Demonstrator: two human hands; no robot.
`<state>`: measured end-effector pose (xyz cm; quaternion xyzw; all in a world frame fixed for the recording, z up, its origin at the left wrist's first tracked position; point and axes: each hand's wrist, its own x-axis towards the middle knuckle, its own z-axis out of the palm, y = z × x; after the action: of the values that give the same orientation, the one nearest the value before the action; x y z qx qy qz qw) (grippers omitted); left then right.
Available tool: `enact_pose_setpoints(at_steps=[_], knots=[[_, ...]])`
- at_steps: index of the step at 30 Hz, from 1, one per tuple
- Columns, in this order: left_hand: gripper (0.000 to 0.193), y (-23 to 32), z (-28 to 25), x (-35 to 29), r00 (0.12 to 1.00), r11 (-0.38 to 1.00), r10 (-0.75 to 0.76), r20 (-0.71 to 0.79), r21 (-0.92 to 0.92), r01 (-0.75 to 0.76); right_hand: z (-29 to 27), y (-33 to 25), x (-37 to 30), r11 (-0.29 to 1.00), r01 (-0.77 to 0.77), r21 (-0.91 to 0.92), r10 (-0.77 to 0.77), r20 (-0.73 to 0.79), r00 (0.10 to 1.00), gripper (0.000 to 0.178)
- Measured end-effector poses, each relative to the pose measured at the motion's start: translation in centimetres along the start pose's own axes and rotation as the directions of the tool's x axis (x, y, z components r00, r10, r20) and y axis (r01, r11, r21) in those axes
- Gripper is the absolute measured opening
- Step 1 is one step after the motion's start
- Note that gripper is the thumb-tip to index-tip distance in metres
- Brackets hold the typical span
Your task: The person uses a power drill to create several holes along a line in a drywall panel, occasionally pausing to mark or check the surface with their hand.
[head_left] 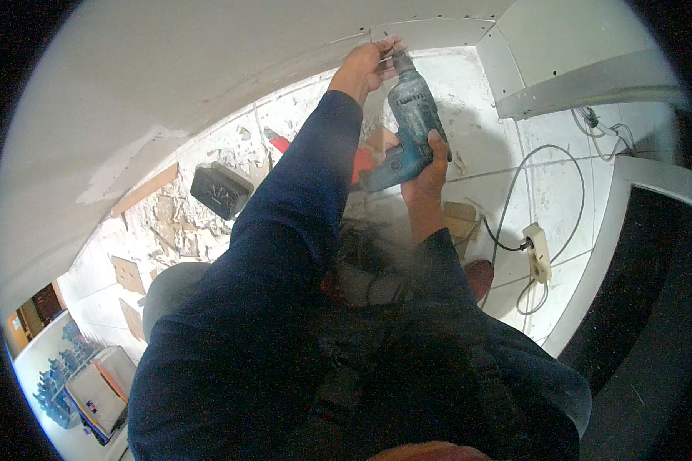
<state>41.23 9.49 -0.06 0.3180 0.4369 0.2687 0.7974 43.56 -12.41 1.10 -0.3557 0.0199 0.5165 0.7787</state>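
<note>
Right hand wrapped around the pistol grip of a teal power drill, fingers curled tight on the handle. Drill angled upward, nose against the white wall panel near a seam at the top of the view. Left hand up at the drill tip, fingers pinched close together around something small at the bit; too small to tell what. Both forearms in dark blue sleeves, left arm stretched long across the middle of the view.

Below the left arm, on the white tiled floor, a dark open box tilted toward the wall, with a loose heap of thin pale screws or nails inside. Around it, scattered plaster chips and torn cardboard scraps. A red-handled tool partly hidden behind the left sleeve, just beside the box.

To the right, a cream power strip flat on the tiles with a black plug in it and pale cable looping about. Far lower left, a shelf or crate with bluish items, too blurred to make out.
</note>
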Motion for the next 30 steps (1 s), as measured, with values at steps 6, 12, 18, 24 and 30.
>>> enact_pose_setpoints(at_steps=[6, 12, 18, 24, 30], knots=[[0.025, 0.0, -0.5, 0.6, 1.0, 1.0, -0.005, 0.014, 0.0, 0.005, 0.5, 0.1, -0.2, 0.999, 0.016, -0.037, -0.015, 0.016, 1.0, 0.046], [0.025, -0.2, -0.9, 0.6, 1.0, 1.0, 0.017, 0.006, -0.016, -0.017, 0.1, 0.6, 0.0, 0.999, -0.022, 0.028, 0.021, 0.024, 0.999, 0.044], [0.025, 0.1, -0.1, -0.4, 1.0, 1.0, 0.0, -0.002, 0.016, 0.0, -0.1, 0.4, 0.0, 0.998, -0.041, 0.051, 0.039, 0.029, 0.999, 0.044], [0.026, 0.1, -0.1, 0.3, 1.0, 1.0, -0.022, 0.013, -0.017, 0.022, -0.4, 0.6, 0.2, 0.999, -0.015, 0.049, 0.014, 0.015, 1.0, 0.04], [0.027, -0.2, -1.0, 1.2, 0.997, 0.998, 0.019, 0.075, -0.058, -0.014, 1.0, 1.1, 0.0, 0.995, 0.069, -0.072, -0.08, -0.152, 0.985, 0.039]])
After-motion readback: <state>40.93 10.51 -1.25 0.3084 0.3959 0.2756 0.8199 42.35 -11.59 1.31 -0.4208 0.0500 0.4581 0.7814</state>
